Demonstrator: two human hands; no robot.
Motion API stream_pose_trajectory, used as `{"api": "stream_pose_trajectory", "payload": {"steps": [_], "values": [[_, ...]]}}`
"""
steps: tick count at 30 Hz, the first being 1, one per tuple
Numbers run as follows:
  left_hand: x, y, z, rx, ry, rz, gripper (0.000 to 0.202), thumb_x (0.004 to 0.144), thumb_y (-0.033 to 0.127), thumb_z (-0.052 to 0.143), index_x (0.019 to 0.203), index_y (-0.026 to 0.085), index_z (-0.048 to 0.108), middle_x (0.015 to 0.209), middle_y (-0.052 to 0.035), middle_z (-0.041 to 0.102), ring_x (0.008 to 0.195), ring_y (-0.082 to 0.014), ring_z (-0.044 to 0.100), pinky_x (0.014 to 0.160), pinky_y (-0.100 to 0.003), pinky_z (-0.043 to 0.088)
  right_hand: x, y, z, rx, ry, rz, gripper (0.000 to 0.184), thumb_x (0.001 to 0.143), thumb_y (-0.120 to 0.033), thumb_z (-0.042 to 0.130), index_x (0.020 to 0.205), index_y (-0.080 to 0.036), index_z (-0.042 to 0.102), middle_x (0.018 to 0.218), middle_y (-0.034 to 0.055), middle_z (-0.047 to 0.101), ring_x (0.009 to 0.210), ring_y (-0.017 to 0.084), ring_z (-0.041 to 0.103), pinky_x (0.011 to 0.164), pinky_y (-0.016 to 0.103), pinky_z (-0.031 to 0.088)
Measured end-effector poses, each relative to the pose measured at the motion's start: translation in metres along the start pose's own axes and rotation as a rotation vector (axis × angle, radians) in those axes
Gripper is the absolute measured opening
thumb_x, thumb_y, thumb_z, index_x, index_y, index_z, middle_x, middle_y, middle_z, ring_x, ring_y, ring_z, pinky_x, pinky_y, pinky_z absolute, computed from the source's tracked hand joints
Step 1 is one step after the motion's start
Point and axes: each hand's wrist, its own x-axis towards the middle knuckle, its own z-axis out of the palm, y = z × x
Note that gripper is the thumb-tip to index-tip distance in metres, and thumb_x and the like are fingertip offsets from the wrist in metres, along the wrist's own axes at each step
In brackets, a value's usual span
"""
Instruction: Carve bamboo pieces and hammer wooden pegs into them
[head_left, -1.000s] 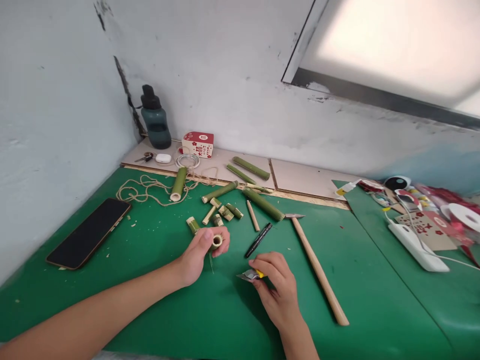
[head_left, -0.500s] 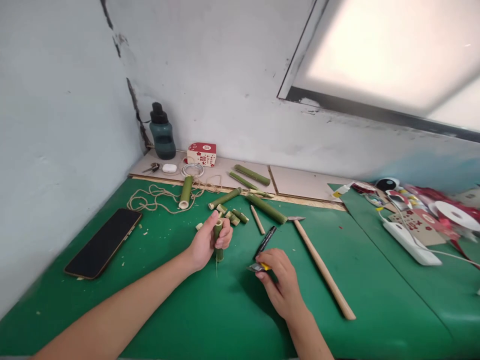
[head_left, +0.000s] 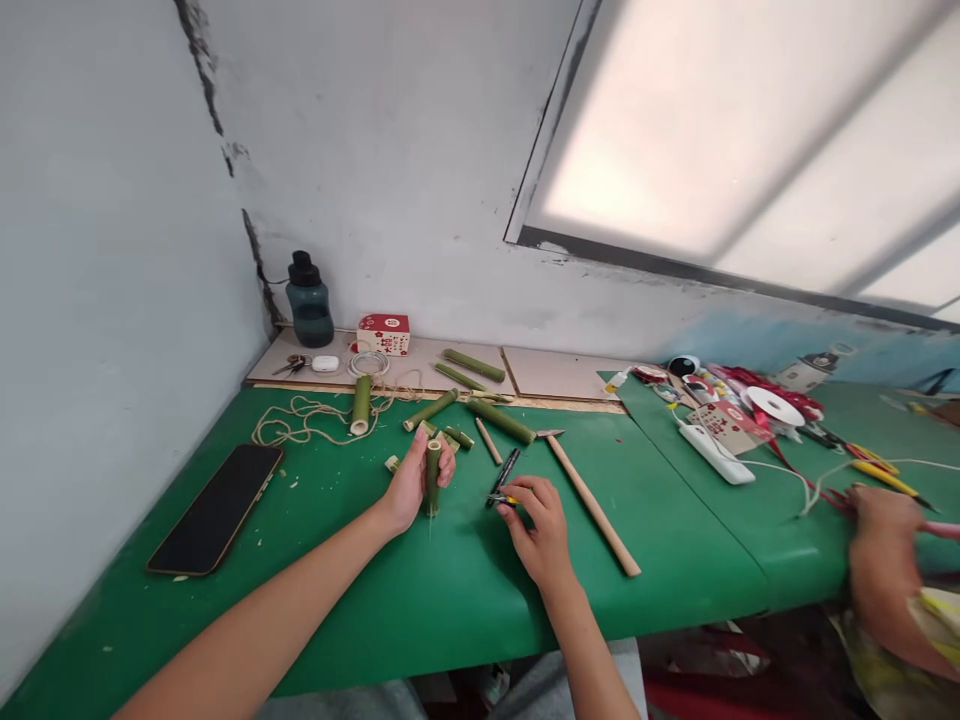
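Observation:
My left hand (head_left: pixel 405 492) is wrapped round a short green bamboo tube (head_left: pixel 433 482), held upright with its pale hollow end facing up. A thin fibre hangs from its lower end. In the fingertips of my right hand (head_left: pixel 541 535) is a small tool with yellow and dark metal parts (head_left: pixel 503 499); its kind is hard to make out. Just beyond these fingers lies a black pen (head_left: pixel 510 464). Several cut bamboo pieces (head_left: pixel 460 438) lie behind my left hand. To the right, a hammer (head_left: pixel 592 503) with a wooden handle rests on the green table.
A phone (head_left: pixel 217 510) lies at left. Twine (head_left: pixel 296 418), another bamboo tube (head_left: pixel 361 404), a bottle (head_left: pixel 310 308) and a red-and-white box (head_left: pixel 383 335) are farther back. At right are a power strip (head_left: pixel 716 455), ribbon spool (head_left: pixel 774 405), scissors (head_left: pixel 874 463) and another person's hand (head_left: pixel 885 530).
The view has swung right and down, bringing the other person's hand and the table's front edge into sight. Both my hands keep their holds; my right-hand tool now appears beside the pen.

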Motion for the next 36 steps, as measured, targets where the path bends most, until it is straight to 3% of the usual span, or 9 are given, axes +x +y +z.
{"api": "stream_pose_trajectory", "payload": {"steps": [7,12,14,18,24,30,36], "values": [[-0.003,0.005,-0.001,0.103,0.019,0.103,0.065,0.096,0.079,0.034,0.078,0.019,0.055,0.073,-0.0026,0.052,0.069,-0.0172,0.045,0.069,-0.032,0.037,-0.005,0.005,0.000,0.009,-0.070,-0.022,0.013,0.098,-0.034,0.066,0.106,-0.025,0.072,0.101,0.0073,0.072,0.096,0.025,0.064,0.084,0.043,0.051],[-0.002,0.008,-0.005,0.128,-0.016,0.142,0.067,0.088,0.085,0.045,0.086,0.019,0.057,0.071,-0.0011,0.051,0.067,-0.0162,0.043,0.066,-0.031,0.034,-0.003,0.003,0.002,0.028,-0.126,-0.075,0.010,0.098,-0.032,0.068,0.105,-0.025,0.071,0.100,0.0060,0.074,0.094,0.023,0.065,0.084,0.042,0.049],[-0.001,0.007,-0.006,0.127,-0.037,0.122,0.061,0.086,0.080,0.055,0.089,0.019,0.057,0.070,0.0009,0.049,0.065,-0.0152,0.041,0.066,-0.030,0.033,-0.003,0.002,0.003,0.036,-0.145,-0.087,0.010,0.099,-0.031,0.068,0.106,-0.026,0.071,0.101,0.0055,0.074,0.095,0.023,0.065,0.086,0.042,0.048],[0.001,0.006,-0.007,0.209,-0.044,0.104,0.044,0.088,0.057,0.071,0.079,0.020,0.051,0.069,0.0029,0.044,0.066,-0.0135,0.038,0.067,-0.029,0.031,-0.003,-0.002,0.005,0.021,-0.208,-0.117,0.011,0.100,-0.031,0.066,0.109,-0.026,0.070,0.104,0.0057,0.074,0.097,0.023,0.065,0.086,0.041,0.047],[0.006,0.008,-0.010,0.277,-0.090,0.136,0.048,0.095,0.059,0.062,0.072,0.020,0.046,0.070,0.0019,0.043,0.070,-0.0148,0.039,0.071,-0.030,0.032,0.009,-0.015,0.015,0.035,-0.354,-0.178,0.015,0.103,-0.029,0.060,0.113,-0.025,0.071,0.102,0.0063,0.075,0.095,0.023,0.064,0.087,0.042,0.048],[0.002,0.008,-0.005,0.400,-0.089,0.167,0.051,0.095,0.066,0.058,0.077,0.020,0.046,0.075,0.0020,0.037,0.071,-0.0147,0.034,0.069,-0.030,0.031,0.020,-0.026,0.037,0.039,-0.339,-0.184,0.017,0.103,-0.031,0.059,0.108,-0.025,0.074,0.097,0.0071,0.075,0.090,0.023,0.064,0.082,0.040,0.051],[-0.003,0.009,0.001,0.408,-0.168,0.101,0.050,0.093,0.066,0.062,0.080,0.020,0.045,0.074,0.0031,0.035,0.068,-0.0138,0.034,0.064,-0.028,0.029,0.014,-0.027,0.046,0.031,-0.197,-0.215,0.010,0.101,-0.027,0.064,0.105,-0.023,0.072,0.096,0.0065,0.076,0.088,0.022,0.064,0.079,0.037,0.053]]}}
